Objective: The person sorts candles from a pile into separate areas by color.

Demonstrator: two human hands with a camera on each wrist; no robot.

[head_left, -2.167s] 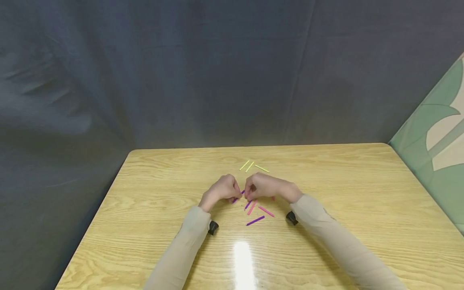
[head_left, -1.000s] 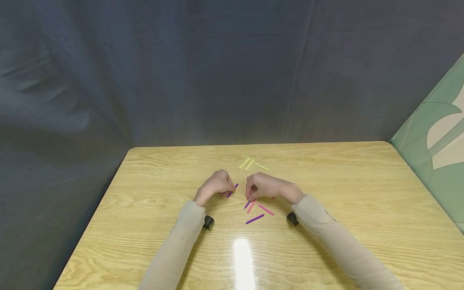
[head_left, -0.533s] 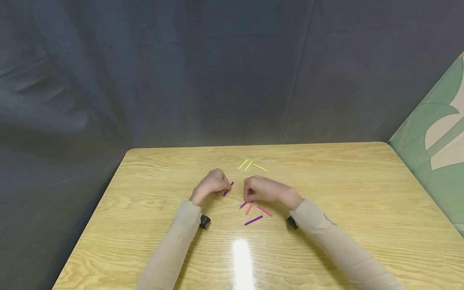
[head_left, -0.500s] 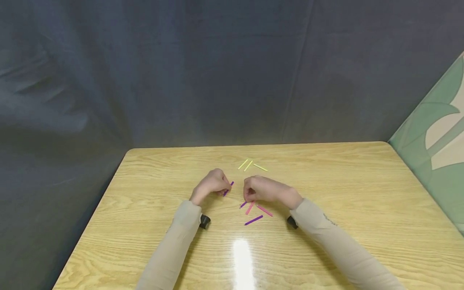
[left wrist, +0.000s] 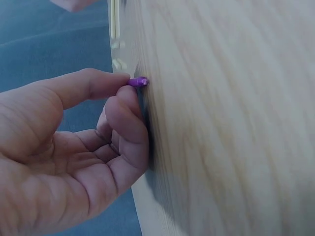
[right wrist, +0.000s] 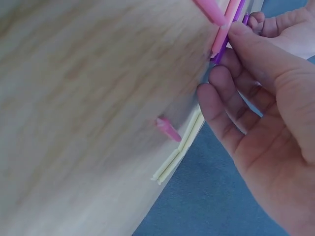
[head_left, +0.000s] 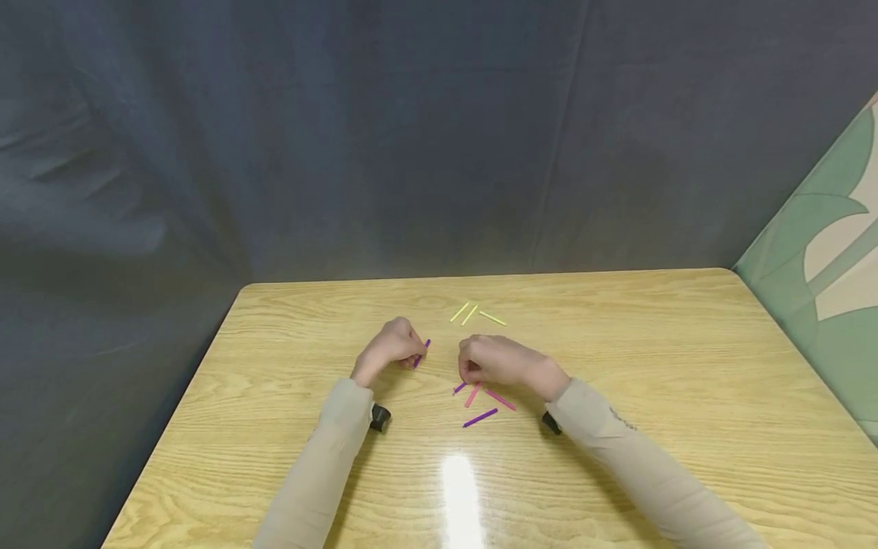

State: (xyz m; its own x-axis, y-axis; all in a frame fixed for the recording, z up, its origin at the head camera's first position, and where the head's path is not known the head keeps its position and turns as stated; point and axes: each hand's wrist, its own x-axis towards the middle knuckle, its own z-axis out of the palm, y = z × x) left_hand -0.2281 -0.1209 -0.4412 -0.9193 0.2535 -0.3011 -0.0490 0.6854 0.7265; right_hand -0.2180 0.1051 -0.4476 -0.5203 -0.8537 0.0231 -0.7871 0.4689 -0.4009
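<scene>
My left hand [head_left: 392,343] pinches a thin purple stick [left wrist: 138,81] between thumb and index finger, low over the table on the left. In the head view that stick [head_left: 428,343] slants beyond the fingertips. To its right, my right hand [head_left: 497,358] holds a second purple stick [head_left: 459,389] by finger and thumb, its near end poking out below the hand. Two pink sticks [head_left: 472,395] [head_left: 501,400] lie close by. The right wrist view shows another pink stick [right wrist: 168,129] on the table, hidden under the hand from above.
A third purple stick [head_left: 480,418] lies nearer the front of the wooden table [head_left: 240,427]. Three yellow sticks [head_left: 492,318] lie beyond the hands. Dark cloth [head_left: 411,137] hangs behind the table, and a green-and-white patterned panel [head_left: 844,320] stands on the right.
My left hand has moved left and slightly away with its purple stick, widening the gap between the hands. My right hand has shifted slightly left, its purple stick turning a little.
</scene>
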